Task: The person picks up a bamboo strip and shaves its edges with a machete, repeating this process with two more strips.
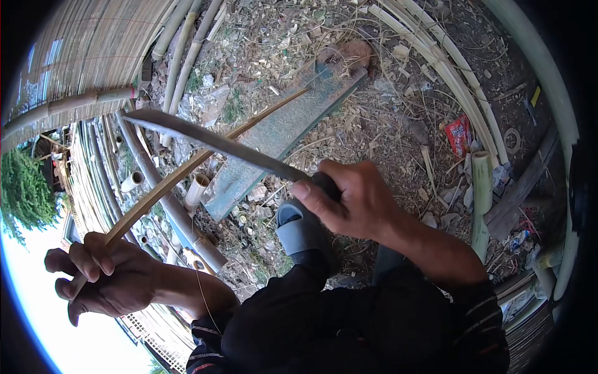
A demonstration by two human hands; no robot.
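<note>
A long, narrow bamboo strip (163, 185) slants from lower left to upper middle. My left hand (115, 277) is closed round its near end, at the lower left. Its far end overlaps a worn, greenish wooden board (249, 177) on the ground. My right hand (358, 199) grips a machete (224, 145) by its dark handle, thumb at the base of the blade. The blade points up and left and crosses over the strip about midway. Below the board's lower edge is my foot in a grey slipper (298, 234).
Bamboo poles (165, 206) and cut tubes lie at the left, beneath a slatted bamboo screen (93, 50). Shavings litter the ground. Split bamboo lengths (445, 68), a red wrapper (458, 134) and a thick green pole (548, 68) lie to the right.
</note>
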